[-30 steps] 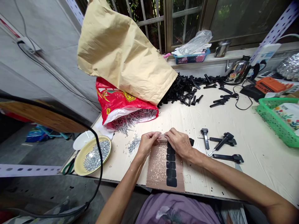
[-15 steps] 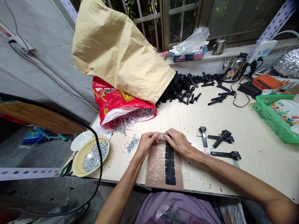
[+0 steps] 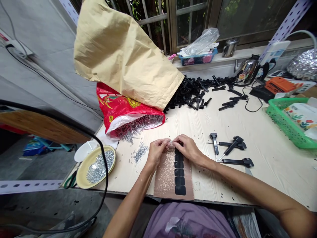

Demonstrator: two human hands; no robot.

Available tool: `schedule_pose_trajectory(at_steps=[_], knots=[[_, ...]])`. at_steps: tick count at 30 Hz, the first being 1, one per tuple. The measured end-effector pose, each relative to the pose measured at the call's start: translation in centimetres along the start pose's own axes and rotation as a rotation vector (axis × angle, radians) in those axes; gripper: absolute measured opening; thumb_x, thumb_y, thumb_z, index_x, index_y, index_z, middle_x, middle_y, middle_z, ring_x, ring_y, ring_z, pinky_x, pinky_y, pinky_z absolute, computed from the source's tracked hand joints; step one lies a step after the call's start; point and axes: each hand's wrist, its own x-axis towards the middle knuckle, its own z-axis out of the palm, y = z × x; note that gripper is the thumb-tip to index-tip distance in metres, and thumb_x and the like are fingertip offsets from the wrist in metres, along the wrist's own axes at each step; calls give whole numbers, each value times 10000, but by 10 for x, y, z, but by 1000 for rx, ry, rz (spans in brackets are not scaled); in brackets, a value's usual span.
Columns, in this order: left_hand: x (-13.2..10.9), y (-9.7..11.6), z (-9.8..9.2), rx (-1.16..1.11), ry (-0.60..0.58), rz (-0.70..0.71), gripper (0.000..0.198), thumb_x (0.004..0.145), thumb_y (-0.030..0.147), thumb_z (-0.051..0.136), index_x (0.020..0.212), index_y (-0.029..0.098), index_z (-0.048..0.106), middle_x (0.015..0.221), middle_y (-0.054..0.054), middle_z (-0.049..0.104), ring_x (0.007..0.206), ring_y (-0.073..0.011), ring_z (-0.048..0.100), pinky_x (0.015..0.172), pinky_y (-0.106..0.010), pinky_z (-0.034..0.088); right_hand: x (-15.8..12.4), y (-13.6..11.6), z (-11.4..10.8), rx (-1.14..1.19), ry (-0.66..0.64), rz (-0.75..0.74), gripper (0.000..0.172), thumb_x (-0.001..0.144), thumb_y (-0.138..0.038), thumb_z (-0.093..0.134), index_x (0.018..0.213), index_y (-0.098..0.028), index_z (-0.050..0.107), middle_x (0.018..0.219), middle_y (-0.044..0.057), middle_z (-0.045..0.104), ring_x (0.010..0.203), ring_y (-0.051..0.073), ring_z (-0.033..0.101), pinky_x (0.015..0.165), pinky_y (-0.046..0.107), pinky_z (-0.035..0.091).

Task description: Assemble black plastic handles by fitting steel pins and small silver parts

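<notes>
Here, left hand (image 3: 156,152) and right hand (image 3: 187,149) close together, pinching a thin metal pin (image 3: 171,141), over a brown board (image 3: 163,185), counter's (image 3: 269,172) front edge

At the far end of the brown board (image 3: 167,190), the left grip (image 3: 157,151) and right grip (image 3: 187,148) hold a thin metal piece (image 3: 171,141). Left of the board sits a yellow bowl (image 3: 83,176) of small metal bits (image 3: 99,168); beyond and left of the board lies a red bag (image 3: 116,105); right of the board, black-handled pieces (image 3: 234,161) rest on the tabletop (image 3: 210,185).
</notes>
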Motion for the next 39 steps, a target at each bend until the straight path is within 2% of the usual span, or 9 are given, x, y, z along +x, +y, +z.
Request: schedule_pose_trajectory(at_steps=[3,8,12,16,24,27,32,36,39], knots=[[-1,-2,2,-4,-2,25,306,713,392,703,865,127,718,718,-31,679,628,-108,555,643,-233,428,-3,-1,-4,-177,51,-88,187,911,-277,465,951,-181,622,939,55,572,822,142,577,708,268,456],[-1,1,5,-94,-36,-44,326,675,385,740,854,116,696,691,-18,654,587,-92,536,622,-230,434,0,1,-7,-43,-55,83,222,925,-333,433,913,-177,590,768,7,596,651,119,567,600,244,426],[0,4,6,-270,-96,-188,341,620,369,787,793,99,669,649,-8,614,554,-71,519,599,-219,448,-1,2,-5,-146,44,-1,238,872,-402,527,985,-194,548,916,34,589,809,156,564,694,282,440],[3,2,2,-297,-65,-201,334,595,356,806,737,97,650,640,-12,611,547,-66,519,577,-207,450,-9,5,-5,-192,-3,-100,360,874,-366,529,1175,-184,454,1081,87,532,919,178,554,708,285,458],[5,-6,0,-285,6,-193,368,598,362,803,822,101,671,639,2,617,535,-57,532,599,-209,460,-17,11,-6,-651,39,-117,239,958,-258,384,1047,-238,605,971,59,612,783,157,558,691,283,379],[5,-6,2,-222,18,-150,364,625,388,779,836,106,684,649,-6,628,549,-66,533,592,-213,448,-14,11,-4,-510,74,-58,255,960,-314,377,1004,-221,610,967,57,626,767,150,565,663,270,379],[7,-4,-4,-83,-34,-105,378,644,422,755,850,108,707,666,-26,651,556,-84,533,558,-214,427,-8,13,-4,-80,-118,121,336,956,-390,329,880,-196,592,696,-7,601,588,121,542,515,225,362],[5,-6,-6,-41,-49,-123,371,662,429,740,848,108,718,671,-34,655,569,-89,539,569,-211,436,-11,12,-7,-310,8,39,247,952,-358,380,950,-234,593,905,7,626,783,137,579,608,237,374],[1,-5,-2,-74,-74,-123,391,707,452,698,905,115,715,716,-35,651,575,-76,531,567,-199,441,-15,12,-13,-464,11,2,245,963,-349,373,993,-243,592,921,13,617,756,131,569,610,238,358]])
